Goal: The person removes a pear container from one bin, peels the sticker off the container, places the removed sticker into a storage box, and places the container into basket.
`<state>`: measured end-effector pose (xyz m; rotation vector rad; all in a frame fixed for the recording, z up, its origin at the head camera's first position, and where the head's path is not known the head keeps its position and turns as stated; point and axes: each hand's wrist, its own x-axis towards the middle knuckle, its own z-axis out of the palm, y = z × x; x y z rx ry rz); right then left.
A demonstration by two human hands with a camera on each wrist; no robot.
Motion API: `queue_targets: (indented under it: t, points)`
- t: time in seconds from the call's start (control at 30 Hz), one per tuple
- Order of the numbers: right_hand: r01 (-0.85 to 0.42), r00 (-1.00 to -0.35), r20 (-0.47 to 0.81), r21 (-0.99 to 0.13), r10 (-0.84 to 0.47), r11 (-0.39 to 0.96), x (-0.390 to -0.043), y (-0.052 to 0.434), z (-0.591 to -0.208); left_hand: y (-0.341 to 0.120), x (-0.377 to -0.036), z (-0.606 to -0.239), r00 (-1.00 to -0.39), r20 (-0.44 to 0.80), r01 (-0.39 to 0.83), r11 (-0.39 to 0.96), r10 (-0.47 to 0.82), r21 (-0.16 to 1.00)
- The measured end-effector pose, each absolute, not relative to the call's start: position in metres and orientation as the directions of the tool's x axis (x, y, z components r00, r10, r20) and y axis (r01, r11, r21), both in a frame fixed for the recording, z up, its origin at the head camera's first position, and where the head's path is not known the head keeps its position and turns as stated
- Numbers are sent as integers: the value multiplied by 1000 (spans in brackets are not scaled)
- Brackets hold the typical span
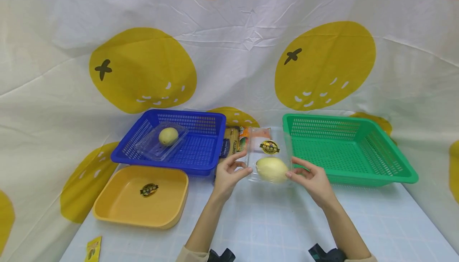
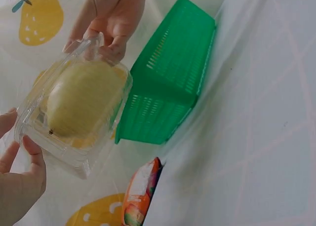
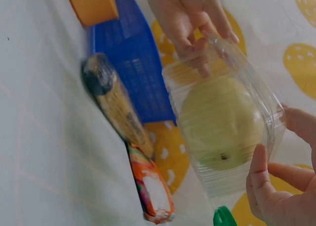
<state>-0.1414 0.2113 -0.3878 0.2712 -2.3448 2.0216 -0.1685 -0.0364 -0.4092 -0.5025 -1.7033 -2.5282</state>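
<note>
**Both hands hold a clear clamshell box with a pale fruit inside**

The clear plastic box [image 1: 269,162] sits between the two hands, just above the desk [image 1: 272,230] and between the blue basket [image 1: 172,144] and the green basket [image 1: 349,150]; inside it lies a pale yellow-green fruit [image 1: 271,169], and a dark round sticker [image 1: 269,147] shows on the far part of the box.

The left hand [image 1: 229,172] grips the box's left edge — thumb and fingers curled round the rim, as the left wrist view shows with the fingertips [image 2: 29,147] against the plastic; the right hand [image 1: 311,178] pinches the opposite edge, its fingers [image 3: 259,171] pressed to the wall of the box beside the fruit. The box is thus clamped from both sides, the fruit lying midway between the palms.

Behind the box, touching or just beside it, lie a dark packet of pasta [image 1: 229,142] and an orange packet [image 1: 244,136]; whether they touch the box cannot be told. In the blue basket rests a second clear tray [image 1: 161,142] with a similar fruit [image 1: 168,135]; in front of that basket stands a yellow tray [image 1: 141,196] bearing a dark sticker; a small yellow sachet [image 1: 94,249] lies near the desk's front left edge.
</note>
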Motion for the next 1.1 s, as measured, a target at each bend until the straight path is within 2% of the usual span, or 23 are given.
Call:
queue_targets:
  t: [0.27,0.57,1.1]
  points:
    - [-157,-984,144,-978,-106,137,-138,198,-399,-46,-160,-417,-964,256,215,-347,77,913]
    - [-112,-989,98,-984,-111,135,-133,190,-412,-54,-151,-427,-974,214,176,-345,76,922]
    - [-69,-986,49,-990,-157,125,-125,181,-436,-64,-136,-447,-990,129,113,-214,64,970]
